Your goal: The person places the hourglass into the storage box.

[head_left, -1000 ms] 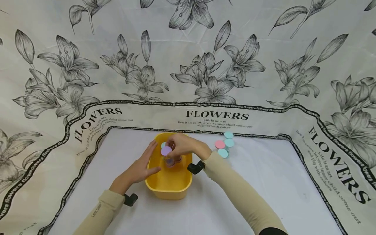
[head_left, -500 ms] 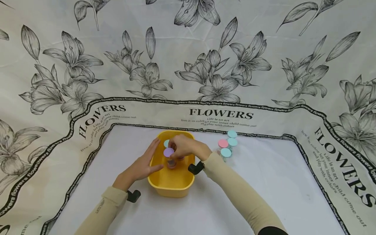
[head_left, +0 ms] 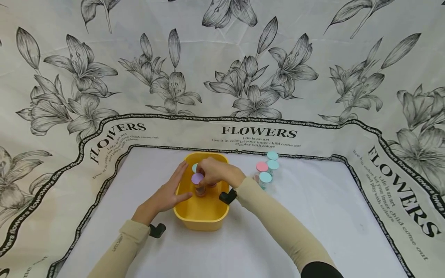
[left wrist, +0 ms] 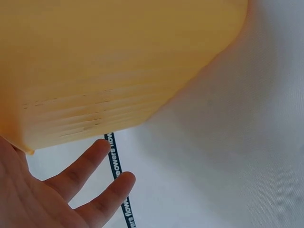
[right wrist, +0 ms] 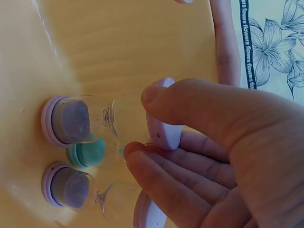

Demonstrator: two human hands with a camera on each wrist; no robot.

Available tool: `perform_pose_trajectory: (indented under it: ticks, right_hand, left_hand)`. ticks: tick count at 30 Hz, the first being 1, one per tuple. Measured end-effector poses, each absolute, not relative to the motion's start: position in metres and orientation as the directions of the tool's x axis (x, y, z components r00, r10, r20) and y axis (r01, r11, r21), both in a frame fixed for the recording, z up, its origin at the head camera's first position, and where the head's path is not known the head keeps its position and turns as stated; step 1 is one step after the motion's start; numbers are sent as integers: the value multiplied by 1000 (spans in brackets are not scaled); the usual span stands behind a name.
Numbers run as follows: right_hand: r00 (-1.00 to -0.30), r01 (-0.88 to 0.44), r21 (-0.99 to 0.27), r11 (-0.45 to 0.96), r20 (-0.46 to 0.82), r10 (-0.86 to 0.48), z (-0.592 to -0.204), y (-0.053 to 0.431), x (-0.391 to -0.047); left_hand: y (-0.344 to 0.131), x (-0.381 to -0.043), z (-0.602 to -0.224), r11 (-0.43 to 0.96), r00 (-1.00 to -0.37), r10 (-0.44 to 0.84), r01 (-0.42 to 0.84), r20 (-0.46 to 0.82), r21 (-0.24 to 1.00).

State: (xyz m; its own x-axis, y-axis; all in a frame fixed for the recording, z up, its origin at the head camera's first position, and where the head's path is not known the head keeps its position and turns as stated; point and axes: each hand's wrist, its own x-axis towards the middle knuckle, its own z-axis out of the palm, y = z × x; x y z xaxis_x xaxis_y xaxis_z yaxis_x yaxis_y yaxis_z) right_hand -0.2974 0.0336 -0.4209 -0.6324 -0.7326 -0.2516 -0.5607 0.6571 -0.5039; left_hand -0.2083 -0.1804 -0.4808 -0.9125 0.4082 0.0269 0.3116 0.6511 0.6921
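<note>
Yellow tub [head_left: 203, 225]: mid-scene on a white cloth [head_left: 264, 239], long sides running twelve to six; directions below are from its middle, head view.
Lilac timer [head_left: 197, 178]: a clear-bodied sand timer with lilac caps, upright inside the tub near eleven o'clock.
Right hand [head_left: 213, 170]: grasping, the lilac timer's upper cap pinched between thumb and fingers.
Left hand [head_left: 166, 196]: unclenched, fingers straight along the tub's nine o'clock side, thumb over the rim.
Tub neighbours: a teal timer [head_left: 195, 167] at eleven, just beyond the lilac one; a second lilac timer [right wrist: 69, 186], mostly hidden under the right hand from above. Whether the fingers touch it, I cannot tell.
Timers outside: three teal-capped timers [head_left: 265, 177] and a pink-capped timer [head_left: 262, 166], clustered around two o'clock.
Printed backdrop [head_left: 187, 135]: "FLOWERS" in black capitals at ten, one and three o'clock; under the one o'clock heading, "Life is an art", "live it in color", "let your inner child come out", "and play with colors".
Black band [head_left: 208, 118]: tiny repeated "flowers" across twelve.
Left sleeve [head_left: 121, 243]: small dark lettering, too blurred to read surely.
</note>
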Motion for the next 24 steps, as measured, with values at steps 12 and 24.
perform_pose_trajectory:
  ticks: [12,24]
  right_hand:
    - [-621,-561,-488,669,-286,-729,-424,29,-296]
    - [-590,-587,-498,638,-275,-759,-423,25,-297]
  left_hand:
    - [-182,-208,-482,668,-915,402,321,37,671]
    - [-181,-207,-480,667,-914,403,322,39,672]
